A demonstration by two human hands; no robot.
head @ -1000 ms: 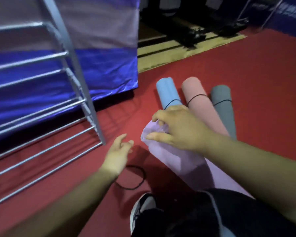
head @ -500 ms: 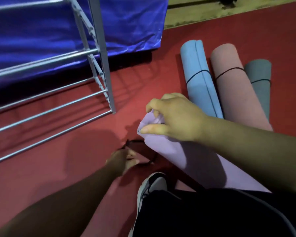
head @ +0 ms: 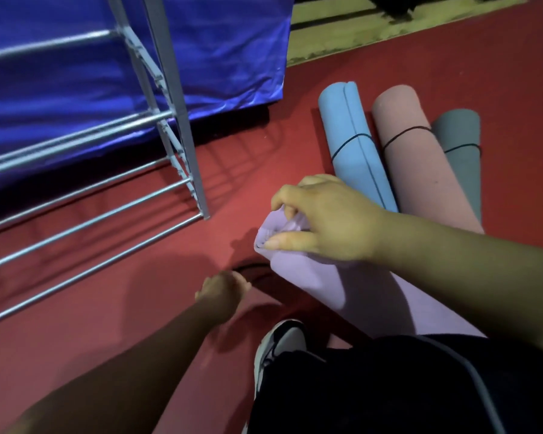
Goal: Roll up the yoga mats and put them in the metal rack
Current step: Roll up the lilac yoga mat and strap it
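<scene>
Reaching low, the left hand (head: pixel 224 288) has come down from the open air near the rack (head: pixel 176 98) to the black band (head: pixel 257 270) on the floor, which lies just ahead of its fingertips and below the end of the lilac mat (head: pixel 326 286). A second ago that hand hung with its fingers spread and nothing near them. Now they are bunched at the near edge of the loop, but the hand is blurred and I cannot tell whether they pinch the band or only touch it. The right hand (head: pixel 323 220) has not shifted: its fingers curl over the open end of the lilac mat and the thumb presses along the lower lip, holding the roll tight. Beyond those knuckles lie the blue mat (head: pixel 351 142), pink mat (head: pixel 414 158) and grey mat (head: pixel 458 136), side by side on the floor, each already ringed by a band. The rack stands to the left of both hands. Rolling of the fourth mat looks finished and the tying is beginning. I judge the loop must next be lifted and stretched over the end the right fingers grip, and that grip has to hold or the roll will spring loose. No mat that I can see is in the rack yet.
</scene>
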